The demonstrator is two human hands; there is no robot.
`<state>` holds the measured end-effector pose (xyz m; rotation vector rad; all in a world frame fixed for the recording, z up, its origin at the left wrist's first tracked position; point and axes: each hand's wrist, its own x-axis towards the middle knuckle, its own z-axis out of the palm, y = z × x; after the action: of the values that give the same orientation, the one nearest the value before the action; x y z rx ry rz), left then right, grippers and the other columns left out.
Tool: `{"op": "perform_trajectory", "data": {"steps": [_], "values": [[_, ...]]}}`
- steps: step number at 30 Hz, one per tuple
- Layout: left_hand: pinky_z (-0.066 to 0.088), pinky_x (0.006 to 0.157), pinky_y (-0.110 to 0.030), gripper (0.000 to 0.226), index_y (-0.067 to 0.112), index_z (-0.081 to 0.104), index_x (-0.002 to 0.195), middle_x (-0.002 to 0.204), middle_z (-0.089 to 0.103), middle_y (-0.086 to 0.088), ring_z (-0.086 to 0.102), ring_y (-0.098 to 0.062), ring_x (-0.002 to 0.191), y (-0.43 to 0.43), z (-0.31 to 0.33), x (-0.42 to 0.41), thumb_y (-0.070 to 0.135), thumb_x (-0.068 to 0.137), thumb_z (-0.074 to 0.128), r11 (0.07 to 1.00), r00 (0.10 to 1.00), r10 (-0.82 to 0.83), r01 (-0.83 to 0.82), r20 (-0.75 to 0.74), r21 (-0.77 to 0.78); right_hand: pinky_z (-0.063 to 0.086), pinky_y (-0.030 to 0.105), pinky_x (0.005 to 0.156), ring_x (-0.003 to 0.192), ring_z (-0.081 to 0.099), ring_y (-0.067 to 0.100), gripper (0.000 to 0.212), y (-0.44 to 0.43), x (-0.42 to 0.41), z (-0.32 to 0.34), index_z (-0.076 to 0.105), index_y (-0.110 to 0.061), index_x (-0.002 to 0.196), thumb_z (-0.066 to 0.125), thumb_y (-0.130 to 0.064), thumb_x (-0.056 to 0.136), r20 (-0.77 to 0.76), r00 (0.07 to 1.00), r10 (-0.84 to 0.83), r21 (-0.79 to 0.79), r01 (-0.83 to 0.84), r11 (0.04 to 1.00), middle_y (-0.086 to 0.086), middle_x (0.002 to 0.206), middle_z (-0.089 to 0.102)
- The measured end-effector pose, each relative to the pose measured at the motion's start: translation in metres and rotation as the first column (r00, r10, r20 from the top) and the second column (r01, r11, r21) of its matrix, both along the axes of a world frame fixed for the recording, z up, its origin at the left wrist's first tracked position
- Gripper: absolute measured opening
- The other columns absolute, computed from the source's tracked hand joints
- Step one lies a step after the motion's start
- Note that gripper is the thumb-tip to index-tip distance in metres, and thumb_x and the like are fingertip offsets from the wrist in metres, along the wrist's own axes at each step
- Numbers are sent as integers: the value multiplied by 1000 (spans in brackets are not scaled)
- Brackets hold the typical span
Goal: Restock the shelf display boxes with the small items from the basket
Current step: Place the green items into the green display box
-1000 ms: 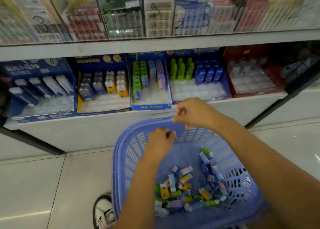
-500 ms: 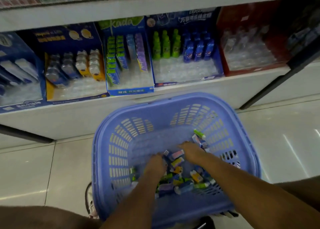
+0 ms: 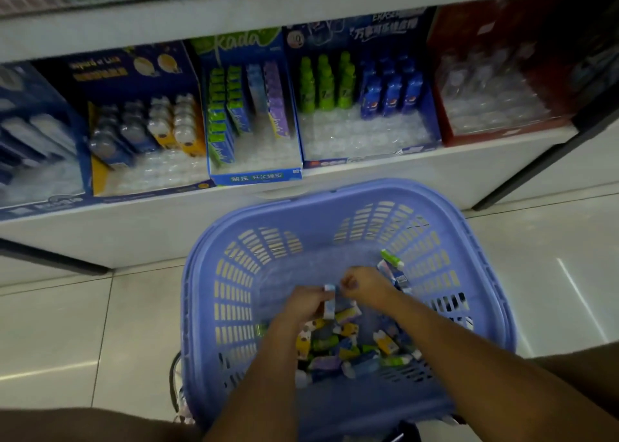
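Observation:
A lilac plastic basket point(image 3: 207, 307) stands on the floor below the shelf. A pile of small colourful items point(image 3: 341, 344) lies in its near half. Both my hands are inside it. My left hand point(image 3: 303, 306) grips a small light-blue item point(image 3: 329, 304) held upright over the pile. My right hand point(image 3: 365, 287) has its fingers curled, with the fingertips at the top of that same item; what it holds is hidden. On the shelf stand the display boxes: a blue kada box point(image 3: 256, 175), a bottle-shaped eraser box point(image 3: 368, 158) and a yellow-and-blue box point(image 3: 150, 187).
A red display box point(image 3: 502, 135) stands at the shelf's right end and a blue one point(image 3: 40, 202) at the left. Dark slanted bars point(image 3: 522, 180) cross at both sides. A shoe point(image 3: 176, 374) shows left of the basket on the pale tiled floor point(image 3: 83, 324).
Both hands left the basket's far rim and went down onto the pile. My left hand has picked up a light-blue item. The view has tilted down and closer.

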<state>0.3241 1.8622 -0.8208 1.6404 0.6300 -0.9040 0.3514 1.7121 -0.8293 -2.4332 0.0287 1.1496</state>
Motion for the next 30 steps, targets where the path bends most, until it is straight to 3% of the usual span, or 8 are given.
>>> {"op": "perform_trajectory", "data": {"steps": [2, 3, 7, 9, 13, 18, 25, 30], "values": [[54, 86, -44, 26, -2, 62, 115, 110, 63, -21, 61, -35, 98, 2, 17, 10, 12, 93, 59, 990, 993, 104, -108, -55, -86, 42, 33, 66, 58, 46, 15, 32, -7, 1, 18, 50, -14, 60, 59, -16, 90, 94, 978, -185, 190, 165, 968, 3, 59, 47], [53, 87, -47, 26, -2, 63, 114, 103, 64, -21, 60, -36, 94, 3, 27, 15, 12, 94, 57, 988, 991, 123, -128, -58, -88, 37, 31, 62, 54, 41, 14, 39, -10, 5, 30, 43, -17, 54, 59, -14, 90, 115, 967, -229, 246, 195, 949, 2, 55, 40], [50, 53, -24, 18, 5, 63, 91, 65, 65, -2, 62, -10, 55, 14, 69, 29, 14, 98, 49, 956, 985, 174, -173, -18, -236, 31, 29, 63, 63, 46, 29, 29, -10, 24, 86, 53, 4, 67, 56, -14, 89, 178, 980, -89, 161, 60, 985, 30, 70, 48], [50, 47, -18, 19, 10, 62, 85, 57, 65, 3, 61, -4, 47, 26, 95, 33, 16, 98, 49, 940, 987, 158, -142, 26, -310, 36, 27, 60, 64, 53, 26, 26, -9, 32, 118, 57, -1, 69, 57, -16, 89, 239, 969, -59, 158, 21, 987, 21, 68, 54], [49, 49, -17, 19, 11, 66, 88, 64, 65, 3, 60, -4, 54, 54, 146, 43, 19, 97, 51, 940, 957, 171, -87, 235, -329, 49, 10, 54, 52, 58, -2, 12, 8, 43, 186, 70, -6, 90, 63, -17, 89, 313, 905, -288, 472, 115, 874, 6, 76, 65], [33, 41, -15, 19, 15, 61, 91, 73, 57, -1, 42, -9, 52, 78, 186, 46, 24, 99, 47, 971, 890, 180, -91, 419, -222, 53, 15, 61, 56, 61, 5, 6, 38, 61, 255, 69, -14, 89, 68, -10, 85, 510, 699, -502, 647, 73, 759, 6, 76, 67], [38, 49, -22, 26, 16, 61, 85, 78, 57, -2, 46, -12, 56, 72, 200, 43, 22, 100, 41, 947, 845, 300, -208, 443, -243, 47, 13, 70, 79, 63, 16, 19, 79, 117, 283, 68, -2, 98, 70, -14, 83, 811, 448, -375, 438, -41, 898, 11, 91, 69], [40, 54, -23, 24, 15, 64, 94, 75, 54, -3, 49, -13, 61, 68, 200, 47, 18, 99, 41, 930, 817, 354, -254, 455, -267, 47, 24, 87, 101, 63, 22, 21, 99, 150, 275, 71, -9, 103, 67, -20, 85, 864, 485, -138, 188, -56, 981, 9, 108, 70]]}}
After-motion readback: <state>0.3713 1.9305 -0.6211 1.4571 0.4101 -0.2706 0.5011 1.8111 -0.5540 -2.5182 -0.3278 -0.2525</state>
